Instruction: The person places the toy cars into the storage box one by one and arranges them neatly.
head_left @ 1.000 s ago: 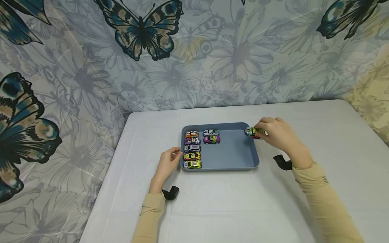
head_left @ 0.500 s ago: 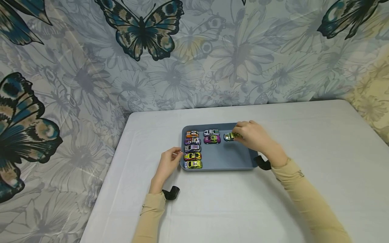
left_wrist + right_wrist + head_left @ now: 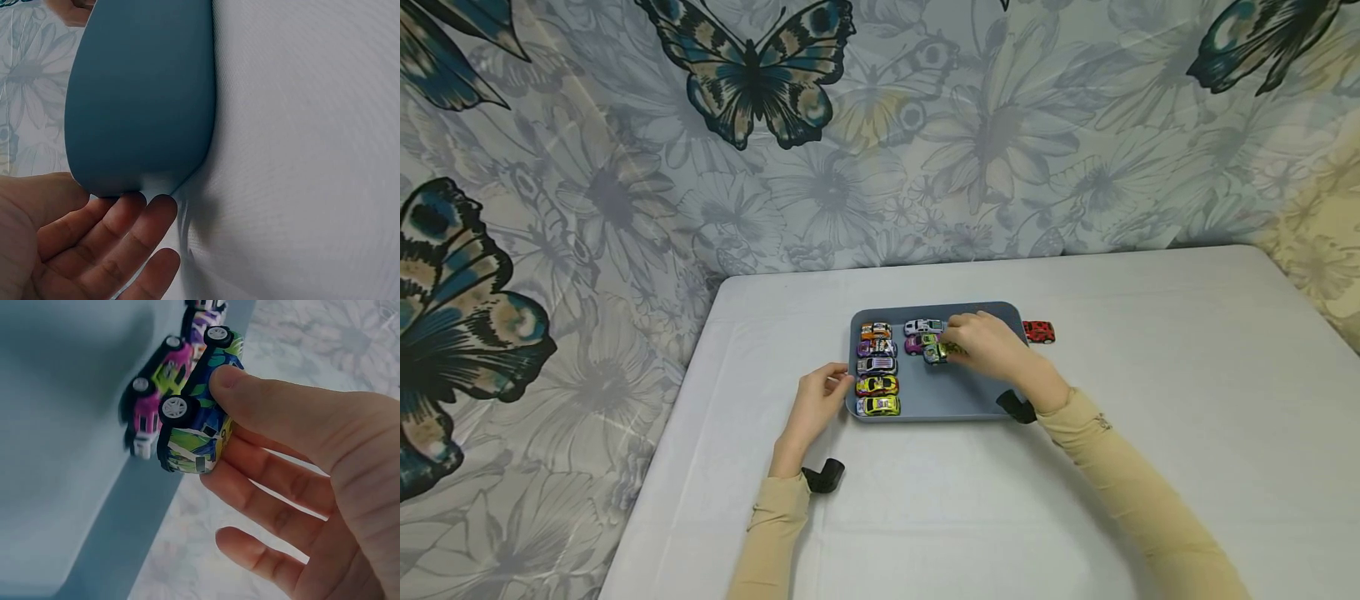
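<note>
In the head view, my right hand [image 3: 988, 343] holds a green-and-blue toy car [image 3: 936, 354] above the blue-grey tray [image 3: 955, 406]. The right wrist view shows that toy car tilted, my thumb on its side and fingers opposite. A magenta-and-green toy car [image 3: 917, 344] lies close beside it, with a white toy car [image 3: 922, 327] behind. My left hand [image 3: 815, 406] is at the tray's left end. In the left wrist view its fingertips touch the outside of the tray wall [image 3: 140, 112], loosely bent.
Several toy cars stand in a column along the tray's left side, with a yellow toy car [image 3: 877, 406] nearest the front. A red toy car [image 3: 1039, 332] sits on the white-covered table [image 3: 925, 508] beyond the tray's right edge. Butterfly-patterned cloth [image 3: 880, 167] hangs behind.
My right hand has carried the green-and-blue toy car leftward from the tray's right edge to beside the magenta one. The red toy car has come into sight. My left hand stays put.
</note>
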{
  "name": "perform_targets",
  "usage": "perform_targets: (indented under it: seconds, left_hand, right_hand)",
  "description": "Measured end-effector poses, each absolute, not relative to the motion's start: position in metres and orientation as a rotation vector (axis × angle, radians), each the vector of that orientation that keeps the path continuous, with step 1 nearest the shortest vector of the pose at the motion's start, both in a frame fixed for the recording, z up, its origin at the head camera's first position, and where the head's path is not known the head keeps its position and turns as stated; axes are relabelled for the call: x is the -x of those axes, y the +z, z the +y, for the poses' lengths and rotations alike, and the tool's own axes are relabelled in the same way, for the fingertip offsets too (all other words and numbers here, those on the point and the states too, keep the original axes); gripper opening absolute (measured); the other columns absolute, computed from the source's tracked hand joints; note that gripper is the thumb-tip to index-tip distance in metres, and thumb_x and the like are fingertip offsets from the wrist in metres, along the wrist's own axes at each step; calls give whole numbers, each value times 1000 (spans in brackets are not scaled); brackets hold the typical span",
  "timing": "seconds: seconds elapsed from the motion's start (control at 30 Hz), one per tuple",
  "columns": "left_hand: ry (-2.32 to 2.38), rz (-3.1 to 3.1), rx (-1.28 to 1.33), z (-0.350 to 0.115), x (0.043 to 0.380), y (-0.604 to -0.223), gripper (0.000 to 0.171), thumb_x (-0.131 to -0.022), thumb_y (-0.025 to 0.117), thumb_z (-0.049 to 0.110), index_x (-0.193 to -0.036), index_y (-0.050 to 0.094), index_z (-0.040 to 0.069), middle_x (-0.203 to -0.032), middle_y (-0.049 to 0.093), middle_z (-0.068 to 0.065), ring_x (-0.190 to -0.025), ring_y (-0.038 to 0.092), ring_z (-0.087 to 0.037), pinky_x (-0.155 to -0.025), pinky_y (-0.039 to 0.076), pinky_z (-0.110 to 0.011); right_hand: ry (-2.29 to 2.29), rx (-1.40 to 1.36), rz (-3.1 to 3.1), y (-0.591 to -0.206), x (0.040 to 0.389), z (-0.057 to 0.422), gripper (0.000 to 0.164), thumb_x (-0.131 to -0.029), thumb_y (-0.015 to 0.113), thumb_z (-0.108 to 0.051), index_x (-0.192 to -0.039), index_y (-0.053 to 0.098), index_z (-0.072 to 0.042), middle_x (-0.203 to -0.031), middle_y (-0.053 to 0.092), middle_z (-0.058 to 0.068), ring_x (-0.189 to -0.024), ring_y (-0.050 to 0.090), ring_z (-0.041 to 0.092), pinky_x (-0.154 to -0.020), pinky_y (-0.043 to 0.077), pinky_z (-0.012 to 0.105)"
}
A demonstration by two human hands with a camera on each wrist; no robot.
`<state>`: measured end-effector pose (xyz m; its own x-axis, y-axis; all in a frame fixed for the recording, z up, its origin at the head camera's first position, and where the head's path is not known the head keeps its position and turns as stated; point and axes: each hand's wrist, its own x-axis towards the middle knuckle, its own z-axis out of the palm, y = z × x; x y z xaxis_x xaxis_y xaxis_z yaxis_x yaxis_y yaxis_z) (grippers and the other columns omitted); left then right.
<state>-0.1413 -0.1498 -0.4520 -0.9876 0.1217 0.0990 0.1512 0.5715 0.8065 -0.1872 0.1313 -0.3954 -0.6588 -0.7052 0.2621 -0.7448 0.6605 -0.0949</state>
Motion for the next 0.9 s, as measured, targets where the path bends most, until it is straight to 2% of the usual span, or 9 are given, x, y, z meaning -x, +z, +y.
perform_targets:
  seconds: [0.37,0.67,0.9]
  left_hand:
    - [-1410,-2769,230,-150,142,-453,24,-91,60,11,-109,63,-4,-92,64,-13,-78,62,-21,-70,53,-31]
    - [-1405,-2767,246,-150,142,-452,24,-90,60,10,-109,63,-5,-92,64,-13,-77,62,-21,-69,53,-31]
    - [-1427,-2767,244,-150,141,-451,25,-91,60,10,-110,63,-5,-93,64,-13,-78,62,-21,-71,53,-32]
  right_hand:
    - [328,-1214,-2752,-403,192,118,18,-71,80,-13,-85,69,-8,-81,63,4,-72,60,19,-67,48,41]
    - [309,-1233,-2791,-404,195,111,18,-69,81,-14,-81,69,-8,-77,61,1,-65,57,16,-64,47,38]
    - [267,-1230,-2807,-406,197,106,18,-70,81,-16,-79,67,-10,-77,62,0,-67,59,16,-64,46,38]
